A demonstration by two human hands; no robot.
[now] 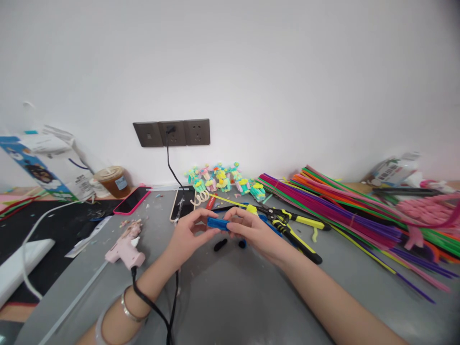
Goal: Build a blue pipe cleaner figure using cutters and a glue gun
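Between both hands, above the grey mat, is a short blue bundle of fuzzy pipe cleaners. My left hand pinches its left end between thumb and fingers. At the right end, my right hand has its fingers closed on the same piece. Just below them on the mat lie a small black fuzzy piece and a small dark rolled piece. Beyond my right hand rest yellow-and-black pliers, with more blue pipe cleaner partly hidden behind the hand.
A pink glue gun with a black cord lies left. Two phones, a cup of brown drink and a carton stand farther back. Small colourful pipe-cleaner figures line the wall. Bundled pipe cleaners spread across the right.
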